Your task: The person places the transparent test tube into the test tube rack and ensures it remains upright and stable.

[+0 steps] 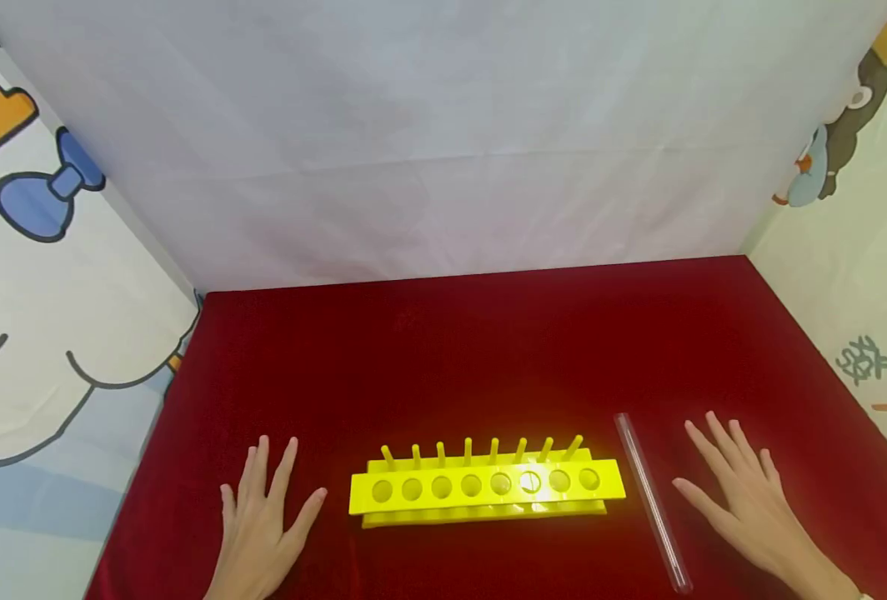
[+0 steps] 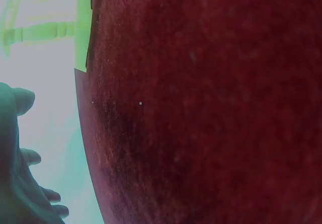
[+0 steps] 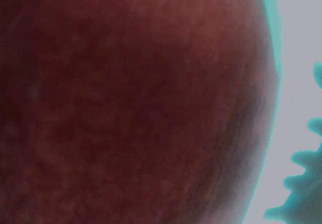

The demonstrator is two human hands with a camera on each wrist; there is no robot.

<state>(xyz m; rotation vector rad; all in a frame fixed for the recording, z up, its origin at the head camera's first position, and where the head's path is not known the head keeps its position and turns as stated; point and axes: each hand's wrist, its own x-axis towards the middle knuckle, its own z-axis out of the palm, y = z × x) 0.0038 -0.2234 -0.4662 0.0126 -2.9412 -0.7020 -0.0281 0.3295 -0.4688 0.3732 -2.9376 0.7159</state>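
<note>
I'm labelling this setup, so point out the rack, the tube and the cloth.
Rack [image 1: 486,484]: head view, top plate, between the middle holes.
Tube [image 1: 652,502]: head view, midway along its length.
Cloth [image 1: 473,358]: head view, bare part beyond the rack.

Dark red cloth [image 2: 211,103] across most of view (fuzzy, with few pale specks), left border curved. Left hand [image 2: 17,189] at lower left, bluish, fingertips pointing right, pale background [image 2: 53,88] between them and cloth. Yellow-green rack [image 2: 83,27] at upper left, partly visible, beside cloth's border.
</note>
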